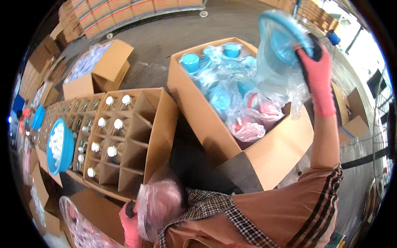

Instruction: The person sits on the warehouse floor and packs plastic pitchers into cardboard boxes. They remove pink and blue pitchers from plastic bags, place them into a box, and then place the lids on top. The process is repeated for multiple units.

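Note:
My right hand [316, 70], in a pink glove with dark fingers, is raised at the upper right. It grips the rim of a blue plastic container [281, 41] in clear film, slightly blurred. Below it, an open carton [206, 111] holds blue plastic ware [219, 97] in clear bags and pink bagged items [248, 126]. My left hand [130, 219], gloved alike, is low at the left, its fingers closed at the edge of a pink bundle [159, 204] wrapped in clear plastic. The bundle lies against my body and partly hides the fingers.
A divided carton [155, 140] of capped bottles stands left of centre. A blue basin [68, 151] of white caps rests on more bottle cartons. Another open carton [95, 206] with pink bagged items is at lower left. A loaded trolley [136, 14] is behind.

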Tool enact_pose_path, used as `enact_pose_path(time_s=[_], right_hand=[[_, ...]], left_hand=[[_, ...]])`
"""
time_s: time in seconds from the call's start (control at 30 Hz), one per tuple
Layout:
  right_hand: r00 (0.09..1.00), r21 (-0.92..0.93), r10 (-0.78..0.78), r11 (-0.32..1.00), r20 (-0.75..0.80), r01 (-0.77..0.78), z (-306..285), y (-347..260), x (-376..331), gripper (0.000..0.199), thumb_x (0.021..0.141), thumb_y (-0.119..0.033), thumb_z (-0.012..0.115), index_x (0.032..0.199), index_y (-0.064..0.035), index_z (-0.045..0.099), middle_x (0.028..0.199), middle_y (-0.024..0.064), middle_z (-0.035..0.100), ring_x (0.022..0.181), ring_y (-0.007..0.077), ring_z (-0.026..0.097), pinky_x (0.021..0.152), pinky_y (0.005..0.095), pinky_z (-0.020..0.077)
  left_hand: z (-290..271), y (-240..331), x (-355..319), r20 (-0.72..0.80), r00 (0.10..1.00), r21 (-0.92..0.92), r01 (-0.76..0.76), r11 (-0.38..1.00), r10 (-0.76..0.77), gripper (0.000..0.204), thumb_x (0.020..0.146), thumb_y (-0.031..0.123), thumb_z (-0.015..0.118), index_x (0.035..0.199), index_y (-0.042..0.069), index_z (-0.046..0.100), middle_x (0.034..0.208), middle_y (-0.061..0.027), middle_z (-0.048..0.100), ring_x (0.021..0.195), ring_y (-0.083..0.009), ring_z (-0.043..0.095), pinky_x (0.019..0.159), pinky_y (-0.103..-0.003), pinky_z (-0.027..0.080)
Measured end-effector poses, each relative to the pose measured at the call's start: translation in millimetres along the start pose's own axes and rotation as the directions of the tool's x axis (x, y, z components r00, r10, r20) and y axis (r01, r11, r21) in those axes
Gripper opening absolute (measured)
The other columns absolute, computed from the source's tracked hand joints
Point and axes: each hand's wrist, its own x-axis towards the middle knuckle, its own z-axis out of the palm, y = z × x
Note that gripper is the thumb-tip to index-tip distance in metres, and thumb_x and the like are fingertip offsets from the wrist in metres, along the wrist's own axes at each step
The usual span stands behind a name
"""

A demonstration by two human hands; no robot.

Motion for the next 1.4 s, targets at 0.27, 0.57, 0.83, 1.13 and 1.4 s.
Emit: enact_pose_path(time_s=[0.27,0.57,0.83,1.13,1.4], right_hand=[[0.942,0.625,0.153,0.715,0.299,-0.314,26,-72,8,0.027,0.079,-0.019,0.054,0.097,0.0005,0.058,0.086,0.0042,0.059,0.072,0.0096,0.054,0.065,0.0206,0.0425],[0.943,0.268,0.044,0.953,0.33,-0.138,141,-71,-43,0.041,0.069,-0.035,0.062,0.081,0.0042,0.057,0.074,0.019,0.059,0.069,0.0261,0.057,0.064,0.0345,0.0428],[0.916,0.482,-0.085,0.867,0.391,-0.126,111,-90,-61,0.033,0.069,-0.027,0.062,0.083,0.0027,0.057,0.076,0.0171,0.059,0.072,0.0283,0.056,0.066,0.0333,0.0431],[0.8,0.3,-0.037,0.937,0.599,-0.181,227,-22,-225,0.038,0.068,-0.027,0.063,0.089,0.0032,0.053,0.097,0.0209,0.049,0.091,0.0361,0.047,0.079,0.0395,0.0397],[0.498,0.154,-0.191,0.981,0.846,0.116,187,-65,-226,0.069,0.064,-0.034,0.067,0.115,0.001,0.037,0.116,0.0197,0.039,0.108,0.0343,0.038,0.09,0.0404,0.0331]], left_hand=[[-53,-10,-48,-0.409,0.911,-0.123,-0.004,0.992,-0.047,0.016,0.07,0.004,0.06,0.083,-0.001,0.051,0.073,-0.0005,0.052,0.067,-0.0095,0.046,0.064,-0.023,0.04],[-92,-27,-83,-0.534,0.835,-0.139,0.07,0.988,-0.135,0.045,0.067,0.006,0.067,0.106,-0.002,0.045,0.096,-0.0064,0.052,0.085,-0.0149,0.05,0.078,-0.028,0.04],[-96,33,-69,-0.49,0.864,-0.074,0.089,0.993,-0.114,0.024,0.066,-0.003,0.06,0.089,-0.004,0.052,0.079,-0.0019,0.05,0.074,-0.0101,0.048,0.068,-0.021,0.039],[-115,75,-42,-0.387,0.918,0.031,-0.084,0.996,0.089,0.041,0.063,0.008,0.067,0.099,-0.005,0.052,0.089,-0.0066,0.058,0.081,-0.0131,0.055,0.075,-0.024,0.042],[-98,131,-21,-0.306,0.926,0.051,-0.217,0.975,0.222,0.032,0.065,0.005,0.065,0.091,-0.007,0.051,0.077,-0.0051,0.055,0.072,-0.0099,0.05,0.066,-0.022,0.04]])
